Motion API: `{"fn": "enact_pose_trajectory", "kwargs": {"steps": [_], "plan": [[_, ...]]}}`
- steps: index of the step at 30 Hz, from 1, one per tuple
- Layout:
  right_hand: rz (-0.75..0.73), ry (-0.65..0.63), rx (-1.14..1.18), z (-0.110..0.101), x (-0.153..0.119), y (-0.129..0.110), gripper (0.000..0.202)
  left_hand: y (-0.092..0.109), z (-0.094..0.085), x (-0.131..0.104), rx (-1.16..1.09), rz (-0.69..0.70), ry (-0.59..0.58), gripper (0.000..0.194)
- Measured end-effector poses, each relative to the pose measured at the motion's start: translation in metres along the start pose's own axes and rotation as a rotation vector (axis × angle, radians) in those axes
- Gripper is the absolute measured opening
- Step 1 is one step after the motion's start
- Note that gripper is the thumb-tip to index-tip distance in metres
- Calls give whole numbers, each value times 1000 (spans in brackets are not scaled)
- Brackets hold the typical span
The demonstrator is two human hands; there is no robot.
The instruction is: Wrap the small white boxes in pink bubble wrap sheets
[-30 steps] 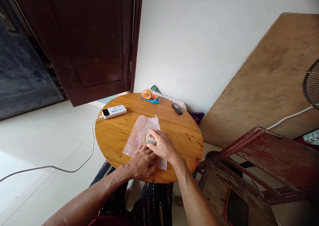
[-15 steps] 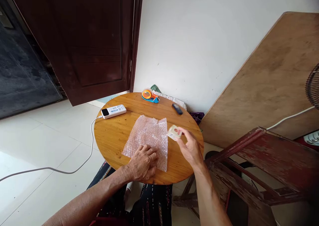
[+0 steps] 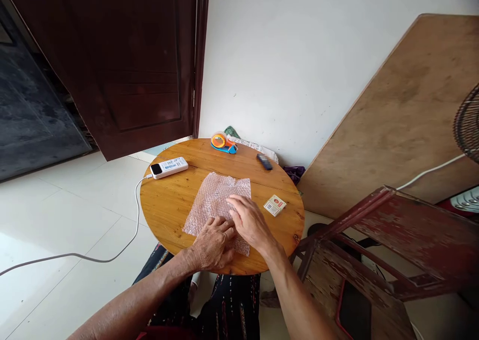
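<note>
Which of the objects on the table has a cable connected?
The long white device at the left edge: a cable enters its end, while no other object shows one.

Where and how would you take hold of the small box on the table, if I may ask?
I would pinch the box by two opposite side walls, the right hand coming from above: it lies flat and low, printed face up, with bare table around its sides.

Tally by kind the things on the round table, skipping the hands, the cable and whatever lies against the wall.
Bubble wrap: 1
Small box: 1
Tape dispenser: 1
White device: 1
Dark object, blurred: 1
Total: 5
</note>
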State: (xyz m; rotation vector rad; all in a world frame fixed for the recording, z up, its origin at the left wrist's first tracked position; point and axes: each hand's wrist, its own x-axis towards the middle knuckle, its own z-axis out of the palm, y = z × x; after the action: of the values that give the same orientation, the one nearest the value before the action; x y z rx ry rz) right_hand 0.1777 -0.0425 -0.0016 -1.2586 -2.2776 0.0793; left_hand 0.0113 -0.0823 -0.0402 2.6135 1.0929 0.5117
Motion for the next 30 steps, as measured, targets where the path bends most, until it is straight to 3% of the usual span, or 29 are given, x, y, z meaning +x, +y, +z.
{"fn": "enact_pose_trajectory", "kwargs": {"steps": [2, 5, 8, 12, 18, 20, 23, 27, 30], "plan": [[85, -104, -58, 15, 10, 5, 40, 0, -3, 0, -22, -4, -13, 36], [206, -161, -150, 32, 11, 27, 38, -4, -13, 1, -98, 43, -50, 36], [208, -118, -188, 40, 5, 40, 38, -14, -26, 9, -193, 70, -28, 38], [161, -33, -177, 43, -3, 36, 35, -32, -35, 33, -80, 14, 43, 34], [121, 78, -28, 45, -9, 44, 33, -49, -18, 53, 34, 17, -47, 36], [134, 142, -2, 38, -4, 52, 31, -49, -10, 50, 50, 30, -7, 39], [171, 156, -19, 17, 19, 61, 30, -46, -3, 44, 60, 32, 35, 41], [368, -114, -108, -3, 71, 71, 40, -43, -2, 43, 66, 31, 36, 38], [409, -228, -116, 1, 105, 79, 42, -42, -1, 45, 72, 45, 35, 34]]}}
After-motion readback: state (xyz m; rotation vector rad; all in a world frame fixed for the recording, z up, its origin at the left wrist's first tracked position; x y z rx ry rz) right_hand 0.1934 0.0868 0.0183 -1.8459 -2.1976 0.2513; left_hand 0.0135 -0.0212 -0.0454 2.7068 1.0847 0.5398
